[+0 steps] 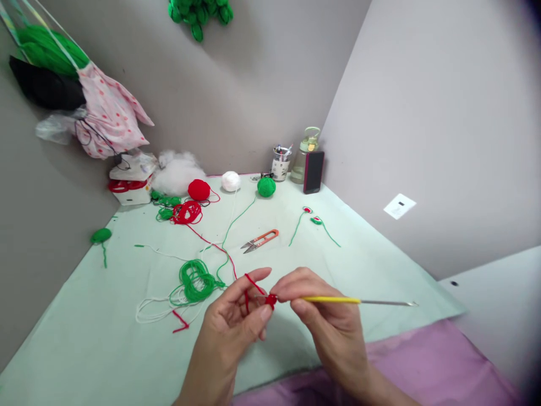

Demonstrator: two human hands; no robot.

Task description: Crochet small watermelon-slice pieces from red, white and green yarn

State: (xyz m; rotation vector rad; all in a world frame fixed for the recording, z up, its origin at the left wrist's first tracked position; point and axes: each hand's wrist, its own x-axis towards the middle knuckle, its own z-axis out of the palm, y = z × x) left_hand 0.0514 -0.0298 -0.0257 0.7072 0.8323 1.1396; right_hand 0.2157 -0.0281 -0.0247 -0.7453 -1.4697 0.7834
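Observation:
My left hand (240, 316) pinches a small red crochet piece (271, 300) between thumb and fingers, with red yarn looped over the raised index finger. My right hand (327, 316) is closed round a crochet hook (333, 300) with a yellow handle. The hook's near tip meets the red piece, while its other metal end points right. From the left hand the red yarn (211, 242) runs back to a loose red coil (187, 212) and a red yarn ball (199, 190). Orange-handled thread snips (260, 241) lie on the table beyond my hands.
Green yarn coils (197, 280) and white strands lie left of my hands. At the back stand a white yarn ball (230, 181), a green ball (266, 186), a pen cup (280, 166), a bottle (298, 166) and a phone (313, 172). Two small crocheted pieces (315, 220) lie at right.

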